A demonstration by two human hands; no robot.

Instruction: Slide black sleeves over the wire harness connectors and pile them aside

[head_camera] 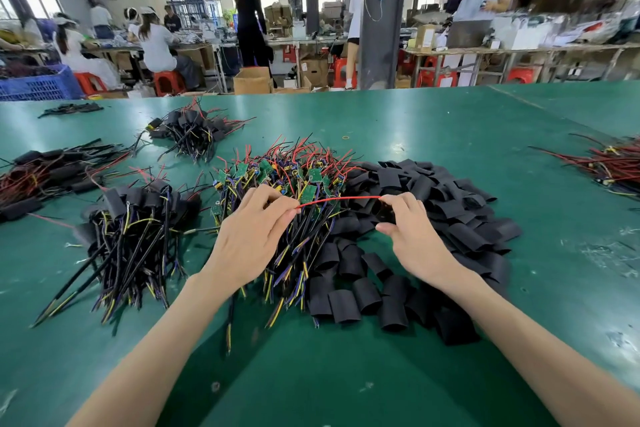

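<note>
Red thin wire (339, 198) runs taut between two hands above the green matted table (450, 121). The left hand (252, 236) pinches one end and the right hand (412, 236) pinches the other. Beneath lies one heap of bare harnesses with green circuit boards (287, 173). One heap of flat black sleeves (443, 218) lies to its right, and three piles of sleeved harnesses (138, 215) to its left.

No text, label or number can be read anywhere.
</note>
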